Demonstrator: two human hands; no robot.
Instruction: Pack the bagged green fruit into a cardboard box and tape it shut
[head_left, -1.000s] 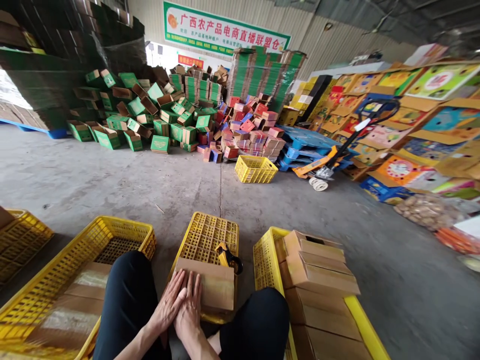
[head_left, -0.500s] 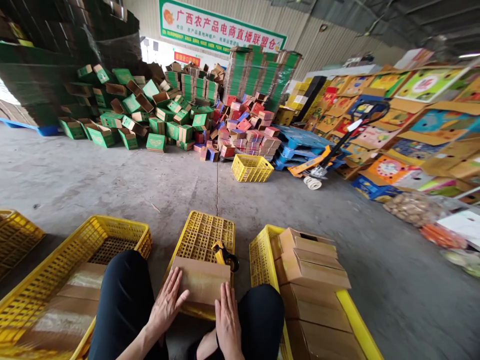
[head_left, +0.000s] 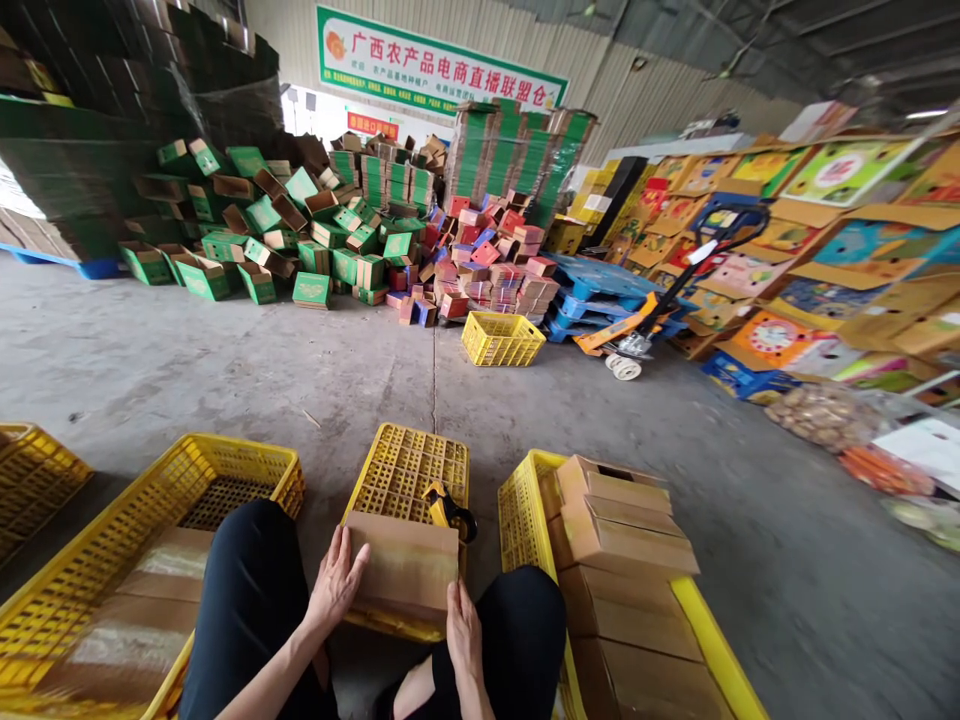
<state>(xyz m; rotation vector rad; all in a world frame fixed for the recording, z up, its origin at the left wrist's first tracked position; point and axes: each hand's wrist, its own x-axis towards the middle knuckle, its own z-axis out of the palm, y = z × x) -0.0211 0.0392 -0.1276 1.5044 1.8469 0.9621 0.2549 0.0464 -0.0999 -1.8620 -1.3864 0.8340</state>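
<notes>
A small brown cardboard box (head_left: 403, 565) lies on an upturned yellow crate (head_left: 411, 470) between my knees. My left hand (head_left: 335, 590) grips its left end, thumb on top and fingers curled round the side. At the box's near right corner my right hand (head_left: 463, 632) clasps the edge. A yellow and black tape dispenser (head_left: 450, 510) rests on the crate just behind the box.
A yellow crate (head_left: 525, 510) on my right holds stacked brown boxes (head_left: 622, 530). Another yellow crate (head_left: 225, 470) on my left holds flat taped boxes. Ahead on the concrete floor are heaps of green and red cartons, a yellow basket (head_left: 501, 340), blue pallets and a pallet jack (head_left: 637, 345).
Both hands lay flat together on the box top, then spread apart. Now each has closed on one end of the box. The view has shifted slightly.
</notes>
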